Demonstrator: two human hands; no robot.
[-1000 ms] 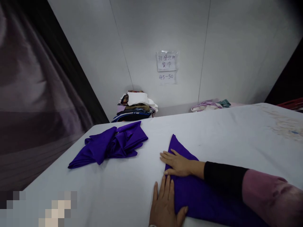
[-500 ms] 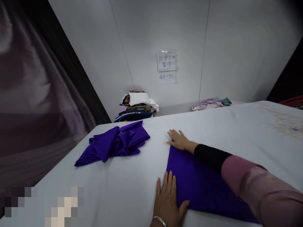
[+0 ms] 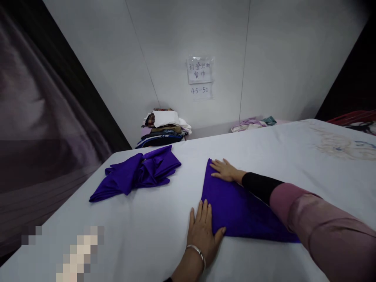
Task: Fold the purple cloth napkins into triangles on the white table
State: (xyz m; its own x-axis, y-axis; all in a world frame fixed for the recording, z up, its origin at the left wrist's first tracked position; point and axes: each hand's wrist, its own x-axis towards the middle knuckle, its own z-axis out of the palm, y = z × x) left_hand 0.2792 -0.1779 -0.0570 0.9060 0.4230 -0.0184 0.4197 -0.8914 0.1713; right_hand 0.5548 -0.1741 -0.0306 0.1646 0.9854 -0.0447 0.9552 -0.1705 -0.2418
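White cover (image 3: 141,239) lay over the tabletop, a pale pattern at its far right; behind stood a grey panelled wall (image 3: 273,70) with 2 paper sheets (image 3: 200,72), the lower reading "45-50". Curtain (image 3: 23,129) hung left; clothes pile (image 3: 164,127) by the far edge; bunched purple cloth (image 3: 132,176) on the table's left. The folded purple cloth (image 3: 232,211) lay flat, right of centre, roughly triangular: 1 corner pointed away towards the wall, the long edge slanting from there to the near right, partly under the right arm. Left hand (image 3: 202,229) flat, fingers slightly parted, at the cloth's left edge, thumb over it. Right hand (image 3: 225,170) spread flat near the far corner. 0.5 s earlier it had covered that corner; now the tip showed.
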